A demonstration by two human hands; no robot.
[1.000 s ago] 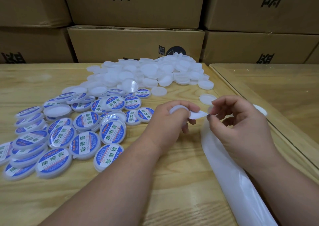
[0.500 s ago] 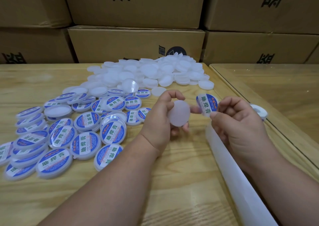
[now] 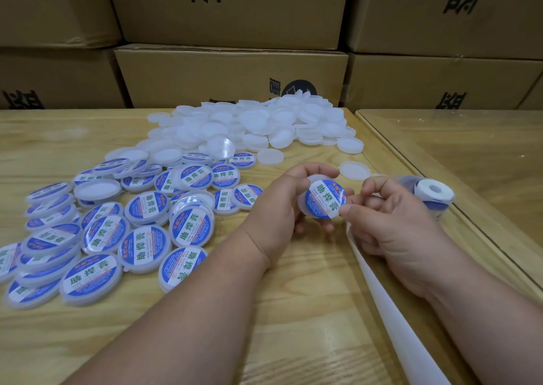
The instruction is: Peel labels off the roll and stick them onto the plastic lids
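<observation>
My left hand [image 3: 282,205] grips a white plastic lid [image 3: 302,205] tilted up above the table. A round blue and white label [image 3: 324,199] lies on the lid's face. My right hand [image 3: 388,223] pinches the label's right edge with thumb and forefinger. The label roll [image 3: 432,193] lies on the table just right of my right hand. A long strip of white backing paper [image 3: 393,320] runs from under my right hand toward the near edge.
A heap of plain white lids [image 3: 255,126] lies at the back of the wooden table [image 3: 279,311]. Labelled lids [image 3: 141,226] spread across the left. One loose lid [image 3: 354,170] lies beyond my hands. Cardboard boxes [image 3: 229,73] stand behind. A glass-topped table [image 3: 470,149] adjoins on the right.
My right hand peeled a label off the backing strip and brought it left onto the lid in my left hand. The roll has come into fuller view.
</observation>
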